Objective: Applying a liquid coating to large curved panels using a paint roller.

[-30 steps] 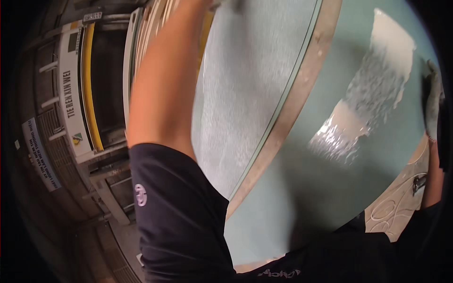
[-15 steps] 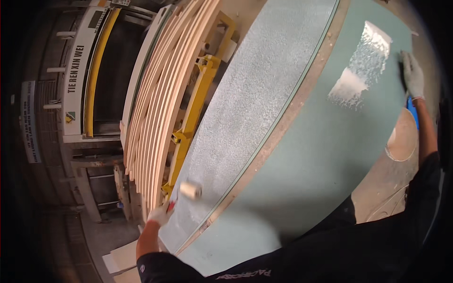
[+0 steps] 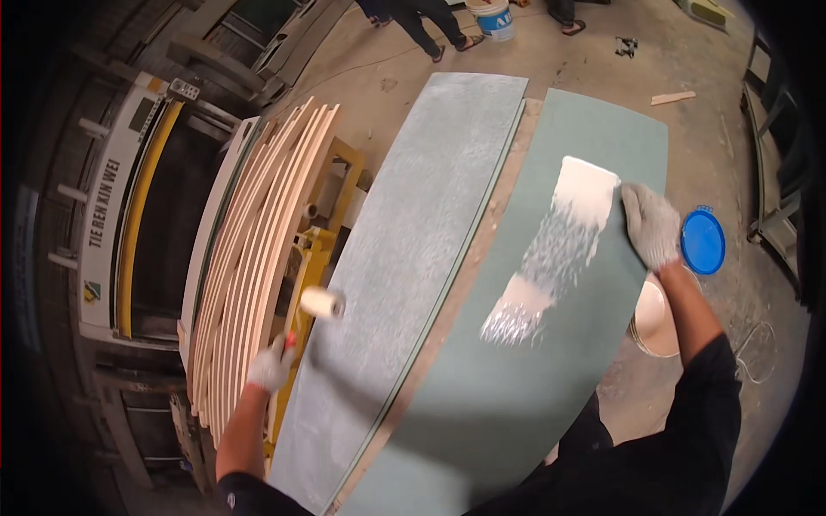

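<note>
Two long green boards lie side by side. The left board [image 3: 413, 258] is speckled all over with white glue. The right board [image 3: 551, 361] carries a streak of white glue [image 3: 555, 249] down its middle. My gloved left hand [image 3: 271, 365] grips the handle of a small paint roller [image 3: 323, 303], held just off the left board's left edge. My gloved right hand [image 3: 651, 225] rests flat on the right board, next to the top of the glue streak.
A stack of curved plywood sheets [image 3: 254, 249] leans on a yellow frame [image 3: 314, 258] to the left, with a machine [image 3: 129, 206] behind. A white bucket [image 3: 658, 318] and a blue lid [image 3: 703, 241] sit on the floor at right. People's legs and a pail [image 3: 495, 17] are at the far end.
The view has swung down and levelled out. My left hand with the roller has lifted up beside the left board. My right hand stays on the right board by the glue.
</note>
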The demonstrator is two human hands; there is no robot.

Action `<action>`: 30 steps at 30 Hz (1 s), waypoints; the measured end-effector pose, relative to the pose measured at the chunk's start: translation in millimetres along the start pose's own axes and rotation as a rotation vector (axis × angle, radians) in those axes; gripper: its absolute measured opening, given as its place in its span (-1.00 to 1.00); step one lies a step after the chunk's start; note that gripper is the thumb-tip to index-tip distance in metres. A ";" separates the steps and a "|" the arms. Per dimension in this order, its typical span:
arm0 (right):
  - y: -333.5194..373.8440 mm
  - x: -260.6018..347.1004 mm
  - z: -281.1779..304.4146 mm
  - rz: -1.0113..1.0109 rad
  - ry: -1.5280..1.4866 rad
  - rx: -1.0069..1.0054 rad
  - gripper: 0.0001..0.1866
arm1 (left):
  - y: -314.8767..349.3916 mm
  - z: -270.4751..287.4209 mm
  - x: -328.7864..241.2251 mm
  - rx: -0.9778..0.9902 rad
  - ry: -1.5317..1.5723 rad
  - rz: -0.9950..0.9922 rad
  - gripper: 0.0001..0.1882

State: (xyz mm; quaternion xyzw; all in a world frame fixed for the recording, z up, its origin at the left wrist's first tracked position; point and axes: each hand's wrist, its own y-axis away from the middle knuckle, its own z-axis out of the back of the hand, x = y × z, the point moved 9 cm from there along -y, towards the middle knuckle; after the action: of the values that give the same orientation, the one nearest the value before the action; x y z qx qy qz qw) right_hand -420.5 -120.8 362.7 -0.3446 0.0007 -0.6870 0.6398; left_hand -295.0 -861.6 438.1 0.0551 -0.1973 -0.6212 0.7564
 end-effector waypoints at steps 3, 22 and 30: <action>-0.1 -4.0 1.2 -0.001 -0.070 -0.033 -0.79 | -152.2 71.2 -134.6 -0.060 0.027 -0.041 -0.42; -4.7 -28.8 -5.4 0.030 -0.309 0.130 -0.76 | -186.0 103.7 -166.1 0.288 -0.277 0.012 -0.38; 3.5 -35.8 -8.2 -0.022 -0.374 0.103 -0.75 | -276.5 147.3 -274.0 -0.068 -0.013 -0.246 -0.36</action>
State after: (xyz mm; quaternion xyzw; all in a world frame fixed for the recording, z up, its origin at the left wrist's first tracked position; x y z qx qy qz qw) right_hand -423.3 -93.5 338.0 -0.4331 -0.1570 -0.6171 0.6380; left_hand -644.0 -635.7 419.1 0.0492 -0.1728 -0.7161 0.6744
